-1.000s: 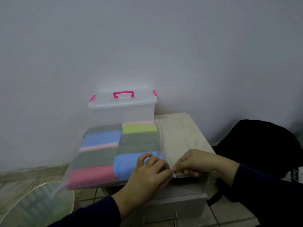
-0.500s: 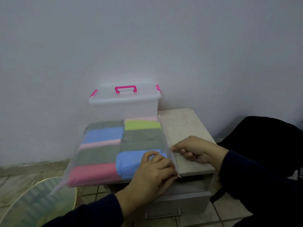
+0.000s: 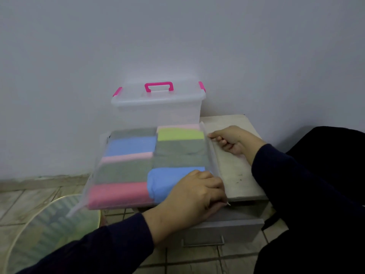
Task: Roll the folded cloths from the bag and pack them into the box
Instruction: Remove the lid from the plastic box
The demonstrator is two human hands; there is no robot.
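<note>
A clear zip bag (image 3: 126, 171) full of folded cloths in pink, blue, grey and green lies on a small white cabinet (image 3: 235, 167). Behind it a clear plastic box (image 3: 158, 107) with pink handle and clips stands against the wall, its lid on. My left hand (image 3: 195, 194) grips the bag's near right corner, over a blue cloth (image 3: 164, 178). My right hand (image 3: 231, 139) pinches the bag's right edge near its far end, where the zipper strip runs.
A round glass tabletop (image 3: 49, 230) sits low at the left. The cabinet's drawer front with a metal handle (image 3: 203, 242) faces me. A black bag or chair (image 3: 331, 147) stands at the right. Tiled floor lies below.
My right hand has slid along the bag's right edge from the near corner toward the far end. My left hand has stayed on the near corner.
</note>
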